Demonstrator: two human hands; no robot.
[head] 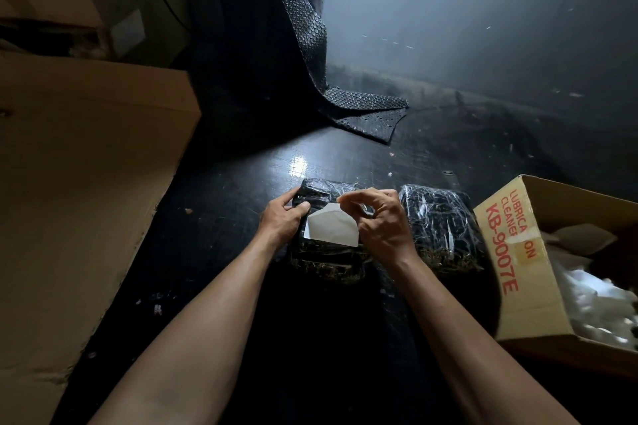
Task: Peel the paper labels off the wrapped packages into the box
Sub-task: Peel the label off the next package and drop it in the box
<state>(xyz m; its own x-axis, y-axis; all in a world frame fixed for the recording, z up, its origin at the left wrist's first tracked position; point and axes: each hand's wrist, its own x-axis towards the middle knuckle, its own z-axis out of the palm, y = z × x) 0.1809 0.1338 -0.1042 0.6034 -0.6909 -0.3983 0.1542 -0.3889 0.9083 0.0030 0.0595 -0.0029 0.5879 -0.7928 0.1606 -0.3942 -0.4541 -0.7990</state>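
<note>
A black plastic-wrapped package [328,260] lies on the dark table in front of me with a white paper label [331,229] on its top. My left hand [284,216] grips the package's far left corner. My right hand [374,222] pinches the label's far edge, which is lifted and curled off the wrap. A second wrapped package [440,228] lies just to the right. An open cardboard box [514,252] with red print stands at the right and holds white paper scraps [593,307].
A large flat cardboard sheet [79,203] leans along the left side. A strip of black bubble wrap [345,93] hangs down onto the table behind the packages. Small paper bits dot the black table [241,190].
</note>
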